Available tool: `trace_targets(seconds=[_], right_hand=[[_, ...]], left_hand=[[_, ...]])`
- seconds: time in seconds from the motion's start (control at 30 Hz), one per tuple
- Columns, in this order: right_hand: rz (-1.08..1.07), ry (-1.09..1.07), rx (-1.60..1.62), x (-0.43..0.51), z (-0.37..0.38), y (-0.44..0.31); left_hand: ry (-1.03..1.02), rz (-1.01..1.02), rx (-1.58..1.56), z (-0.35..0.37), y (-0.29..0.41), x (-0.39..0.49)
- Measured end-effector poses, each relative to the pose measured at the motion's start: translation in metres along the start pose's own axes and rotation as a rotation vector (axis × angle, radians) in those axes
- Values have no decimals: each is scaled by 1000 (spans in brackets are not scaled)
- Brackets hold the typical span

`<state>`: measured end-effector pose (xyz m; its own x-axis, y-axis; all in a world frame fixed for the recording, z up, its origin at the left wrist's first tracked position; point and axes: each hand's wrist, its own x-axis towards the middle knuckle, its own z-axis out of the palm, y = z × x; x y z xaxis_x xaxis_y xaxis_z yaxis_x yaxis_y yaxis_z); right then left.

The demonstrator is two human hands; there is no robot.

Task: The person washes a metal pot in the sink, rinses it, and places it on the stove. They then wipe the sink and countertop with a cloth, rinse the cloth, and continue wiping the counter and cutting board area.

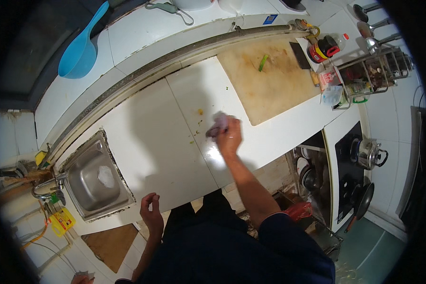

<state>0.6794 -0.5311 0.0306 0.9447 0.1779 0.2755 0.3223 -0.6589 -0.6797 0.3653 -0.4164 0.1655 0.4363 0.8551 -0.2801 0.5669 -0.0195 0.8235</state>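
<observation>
My right hand [230, 136] grips a crumpled purplish cloth [218, 125], blurred, against the white tiled countertop [170, 149]. Small yellow and green food scraps [200, 112] lie just left of the cloth. Up and to the right is a stained cutting board [273, 92] with a green vegetable piece [263, 63] on it. My left hand [152, 213] holds nothing, its fingers loosely bent, near the counter's front edge and right of the steel sink [92, 198].
A cleaver [300, 55] lies at the board's far right, beside a dark sauce bottle [321, 49] and a wire rack [369, 74]. The black cooktop [348, 170] bears a steel pot [369, 154] and a frying pan [364, 202]. A blue ladle [78, 58] rests on the back ledge.
</observation>
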Motion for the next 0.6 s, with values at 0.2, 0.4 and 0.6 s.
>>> trace_targets(seconds=[0.2, 0.4, 0.6], right_hand=[[107, 76, -347, 32, -30, 42], [-169, -222, -97, 31, 29, 3], [-317, -212, -380, 141, 17, 15]], left_hand=[[-20, -83, -101, 21, -4, 5], [-33, -43, -56, 27, 0, 8], [29, -108, -79, 8, -9, 6]])
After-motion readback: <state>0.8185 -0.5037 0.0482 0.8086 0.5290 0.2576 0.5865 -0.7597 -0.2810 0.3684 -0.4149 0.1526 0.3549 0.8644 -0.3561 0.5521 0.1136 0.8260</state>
